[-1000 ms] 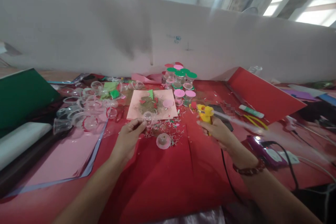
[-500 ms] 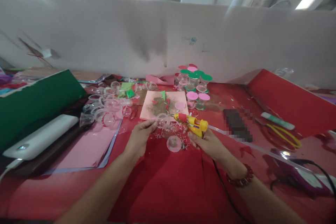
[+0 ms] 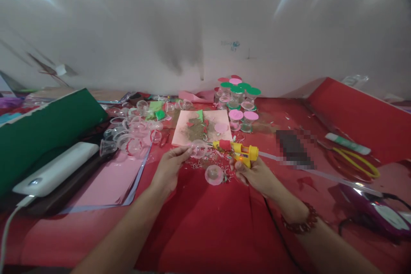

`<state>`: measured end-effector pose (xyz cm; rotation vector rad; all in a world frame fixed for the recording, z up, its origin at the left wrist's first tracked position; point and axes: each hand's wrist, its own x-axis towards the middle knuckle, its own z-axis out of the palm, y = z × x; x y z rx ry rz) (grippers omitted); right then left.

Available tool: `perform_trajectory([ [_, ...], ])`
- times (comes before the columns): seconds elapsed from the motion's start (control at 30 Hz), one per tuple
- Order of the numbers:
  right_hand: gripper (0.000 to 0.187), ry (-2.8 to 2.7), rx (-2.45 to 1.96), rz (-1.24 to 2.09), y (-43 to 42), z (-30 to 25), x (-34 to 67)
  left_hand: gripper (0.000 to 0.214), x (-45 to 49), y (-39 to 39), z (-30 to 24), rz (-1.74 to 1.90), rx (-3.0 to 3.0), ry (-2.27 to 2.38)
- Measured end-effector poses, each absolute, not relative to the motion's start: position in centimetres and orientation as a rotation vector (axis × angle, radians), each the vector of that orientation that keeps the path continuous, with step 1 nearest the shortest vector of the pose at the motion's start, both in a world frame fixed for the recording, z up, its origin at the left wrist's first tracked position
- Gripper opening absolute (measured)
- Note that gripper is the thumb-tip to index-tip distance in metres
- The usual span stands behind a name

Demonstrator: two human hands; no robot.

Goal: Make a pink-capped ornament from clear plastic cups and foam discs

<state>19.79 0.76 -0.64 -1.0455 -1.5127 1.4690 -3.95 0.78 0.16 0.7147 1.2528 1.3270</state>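
Observation:
My left hand (image 3: 171, 166) pinches a clear plastic cup (image 3: 198, 149) by its edge, above the front of a stained pink board (image 3: 180, 137). My right hand (image 3: 253, 173) is wrapped round a yellow hot glue gun (image 3: 240, 150) with a red band on its barrel. The gun's nozzle points left and meets or nearly meets the cup's side; I cannot tell if they touch. A clear glue stick (image 3: 268, 155) sticks out of the gun's back. Just below, another clear cup (image 3: 214, 175) rests on the red table. On the board lies a pink paper disc (image 3: 221, 128).
Clear cups topped with green and pink discs (image 3: 236, 90) stand behind the board. Many loose cups (image 3: 128, 143) lie at left by pink sheets (image 3: 105, 180) and a white power bank (image 3: 58, 169). Yellow-handled scissors (image 3: 356, 162), a glue tube (image 3: 348, 143) and a purple device (image 3: 372, 212) lie right.
The glue gun and my right hand have shifted slightly right in the picture. My left hand keeps its hold on the cup. The view has moved a little.

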Motion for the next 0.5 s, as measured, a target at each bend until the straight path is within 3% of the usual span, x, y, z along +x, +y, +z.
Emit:
perform_trajectory([
  [0.5, 0.056, -1.544, -1.069, 1.465, 0.63, -0.63, 19.64, 0.036, -3.82, 0.63, 0.50, 1.324, 0.693, 1.247],
])
